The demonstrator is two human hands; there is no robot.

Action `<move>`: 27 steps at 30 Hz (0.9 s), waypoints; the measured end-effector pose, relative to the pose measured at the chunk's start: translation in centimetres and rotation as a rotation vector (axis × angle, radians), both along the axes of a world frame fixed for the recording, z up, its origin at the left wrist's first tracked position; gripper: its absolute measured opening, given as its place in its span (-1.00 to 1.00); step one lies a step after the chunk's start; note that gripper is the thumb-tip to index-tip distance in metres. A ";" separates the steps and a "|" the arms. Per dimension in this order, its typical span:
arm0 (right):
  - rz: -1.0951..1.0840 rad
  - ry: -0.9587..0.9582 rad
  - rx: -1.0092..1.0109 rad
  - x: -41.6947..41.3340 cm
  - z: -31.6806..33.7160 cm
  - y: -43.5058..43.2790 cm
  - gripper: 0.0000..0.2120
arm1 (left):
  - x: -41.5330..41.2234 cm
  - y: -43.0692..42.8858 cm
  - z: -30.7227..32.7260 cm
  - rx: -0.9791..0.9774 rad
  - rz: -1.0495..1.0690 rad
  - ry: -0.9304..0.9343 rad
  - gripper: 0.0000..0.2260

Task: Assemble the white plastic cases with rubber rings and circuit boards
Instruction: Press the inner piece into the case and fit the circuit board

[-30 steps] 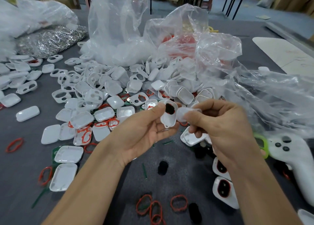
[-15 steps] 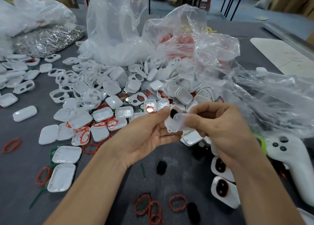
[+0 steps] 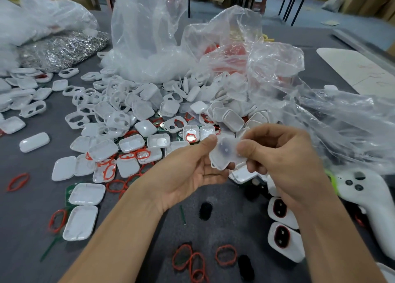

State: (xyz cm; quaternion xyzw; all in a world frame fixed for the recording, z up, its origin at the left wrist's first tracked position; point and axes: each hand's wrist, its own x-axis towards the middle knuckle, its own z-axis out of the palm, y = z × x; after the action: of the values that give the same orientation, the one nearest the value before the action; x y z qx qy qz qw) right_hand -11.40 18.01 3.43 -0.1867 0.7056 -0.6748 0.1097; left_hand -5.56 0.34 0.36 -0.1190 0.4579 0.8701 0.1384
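Since the earlier frames, the translucent cover has closed over the case's dark opening, which now shows only faintly through it.

Head view: left hand (image 3: 188, 171) and right hand (image 3: 284, 165) both pinch the white case (image 3: 224, 154) at centre, above the grey table (image 3: 25, 250). The right hand's fingers hide the case's right edge.

At 12 o'clock, a pile of white shells (image 3: 149, 112) spills from clear plastic bags (image 3: 149, 37); one bag holds red parts. Red rubber rings (image 3: 226, 255) lie at 6 o'clock. A white controller (image 3: 367, 197) and two ringed cases (image 3: 285, 240) lie at 4 o'clock.
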 end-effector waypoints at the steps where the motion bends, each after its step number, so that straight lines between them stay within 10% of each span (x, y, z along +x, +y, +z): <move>1: 0.019 -0.015 -0.025 0.1 0.1 -0.1 -0.87 | 0.0 -0.1 0.0 0.004 -0.004 -0.004 -0.58; 21: -0.206 0.291 0.362 0.9 -0.6 -1.2 -0.63 | 0.2 0.0 -0.3 0.069 -0.045 0.056 -0.71; 27: -0.327 -0.006 -0.031 0.3 -0.8 -1.4 -0.86 | 0.0 -0.5 -0.3 0.212 -0.061 0.091 -0.57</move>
State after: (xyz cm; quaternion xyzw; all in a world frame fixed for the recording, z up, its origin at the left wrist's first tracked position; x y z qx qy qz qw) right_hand -11.10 16.63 2.58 -0.0690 0.7156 -0.6951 -0.0023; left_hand -5.60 -0.17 0.10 -0.0503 0.3726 0.9135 0.1556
